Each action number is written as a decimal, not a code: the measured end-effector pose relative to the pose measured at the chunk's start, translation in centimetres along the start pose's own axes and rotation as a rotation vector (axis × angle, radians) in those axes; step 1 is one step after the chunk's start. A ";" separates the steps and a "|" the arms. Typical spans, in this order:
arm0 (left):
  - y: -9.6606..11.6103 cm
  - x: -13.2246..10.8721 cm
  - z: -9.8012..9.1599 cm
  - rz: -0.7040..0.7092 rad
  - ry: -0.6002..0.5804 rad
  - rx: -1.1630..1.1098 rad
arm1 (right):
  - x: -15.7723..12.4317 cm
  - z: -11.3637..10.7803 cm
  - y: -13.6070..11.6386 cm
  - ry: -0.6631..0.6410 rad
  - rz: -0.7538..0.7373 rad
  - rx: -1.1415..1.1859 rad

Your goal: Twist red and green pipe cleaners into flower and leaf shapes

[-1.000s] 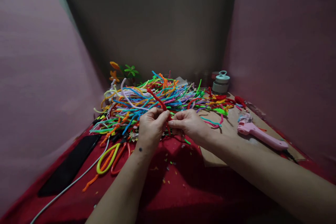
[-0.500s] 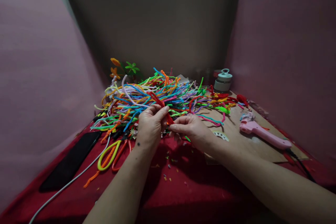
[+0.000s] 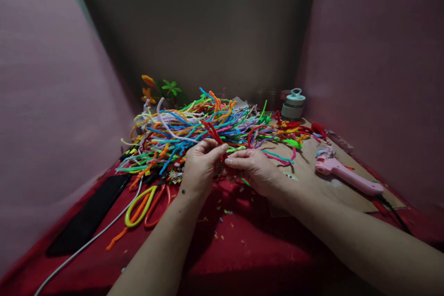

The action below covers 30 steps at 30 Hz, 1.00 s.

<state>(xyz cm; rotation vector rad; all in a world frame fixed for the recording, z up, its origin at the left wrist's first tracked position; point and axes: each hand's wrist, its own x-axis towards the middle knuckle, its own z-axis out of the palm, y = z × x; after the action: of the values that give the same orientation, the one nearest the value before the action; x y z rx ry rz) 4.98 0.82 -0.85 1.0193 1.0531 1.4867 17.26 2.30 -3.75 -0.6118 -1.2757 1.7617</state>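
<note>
The left hand has its thumb and forefinger closed on a bunch of red fuzzy wire, gripping it with no visible gap. The right hand pinches the lower end, thumb and finger together; its other fingertips are hard to make out. The red wire is held above the middle of the table, in front of the multicoloured pile towards the far edge. Beside the right wrist, a pale round piece bears dark marks too small to read
</note>
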 end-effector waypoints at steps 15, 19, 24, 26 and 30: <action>0.4 -0.3 0.3 -0.050 -0.015 -0.003 | 0.1 -0.3 0.6 0.045 -0.106 -0.133; 0.3 -0.3 0.3 -0.042 -0.032 0.007 | 0.2 -0.3 0.7 0.038 -0.090 -0.067; 0.2 -0.2 0.0 -0.059 -0.100 0.035 | 0.6 -0.2 0.0 0.086 -0.084 0.235; 0.1 -0.3 0.0 -0.102 -0.125 0.069 | 0.9 -0.4 -0.2 0.129 -0.095 0.309; -0.2 -0.4 0.1 -0.128 -0.222 0.146 | 1.3 -0.8 -0.1 0.210 -0.137 0.353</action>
<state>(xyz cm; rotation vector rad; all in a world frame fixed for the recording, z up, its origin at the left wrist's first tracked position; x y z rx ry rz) 5.21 0.41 -1.05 1.1677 1.0575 1.1776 17.25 3.78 -3.79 -0.4790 -0.8181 1.7049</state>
